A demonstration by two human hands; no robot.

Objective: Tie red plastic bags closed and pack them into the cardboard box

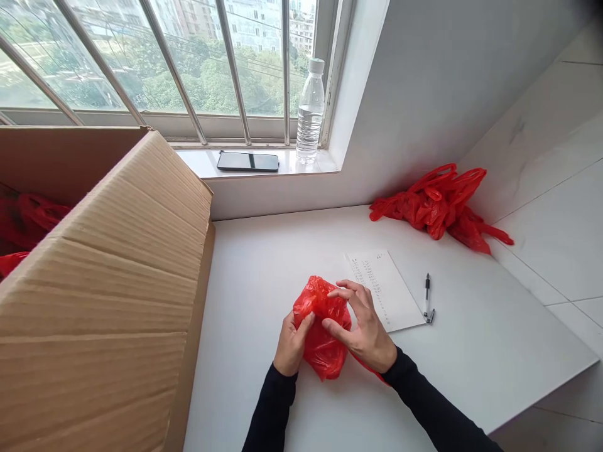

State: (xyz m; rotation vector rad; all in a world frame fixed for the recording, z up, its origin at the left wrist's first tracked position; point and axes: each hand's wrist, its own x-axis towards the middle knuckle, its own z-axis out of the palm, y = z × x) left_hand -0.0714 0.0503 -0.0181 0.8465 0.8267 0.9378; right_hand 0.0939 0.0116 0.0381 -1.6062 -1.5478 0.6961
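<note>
A crumpled red plastic bag (pixel 325 351) is held over the white table, in front of me. My left hand (pixel 293 342) grips its left side, thumb on top and the other fingers hidden behind the plastic. On the right of the bag, my right hand (pixel 365 326) has its thumb and fingers spread apart, with the fingertips at the upper part of the bag. Whether they touch the plastic is hard to make out. A strip of red plastic trails out below my right wrist. What the bag contains, if anything, is hidden.
A large cardboard box (pixel 117 282) with red bags inside stands at the left. Paper with handwriting (pixel 391 292) and a pen (pixel 427 295) lie right of my hands. More red bags (pixel 433 201) are heaped in the back corner. The windowsill holds a phone (pixel 248 162) and a water bottle (pixel 309 119).
</note>
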